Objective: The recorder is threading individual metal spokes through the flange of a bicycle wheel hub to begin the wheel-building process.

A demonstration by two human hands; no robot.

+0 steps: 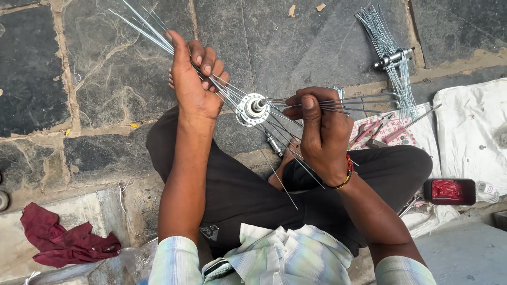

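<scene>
Already the wheel hub (pixel 252 108) bristles with spokes (pixel 288 137), so by my reckoning the threading of spokes through its flange is well along, though I cannot count how many holes stand unfilled. No rim is anywhere in view, so the lacing onto a rim looks wholly left to do. The left hand (pixel 193 79) is closed around a fan of spokes that runs up and away from its grip, fingers curled over them and thumb raised. The right hand (pixel 319 132) pinches a bundle that stretches outward from its fingers to the far side, thumb pressed on top. Between the 2 grips the hub hangs in the air above the person's crossed legs, its axle end pointing up. It is a bright silver piece with a round drilled flange; the spokes are thin, straight, shiny wires, several dangling loose below the right-hand grip. Beyond that grip, on the stone floor (pixel 105 79), lies a second hub with spokes (pixel 392 58), and nearer, pliers (pixel 372 132) on a white sack (pixel 470 132).
</scene>
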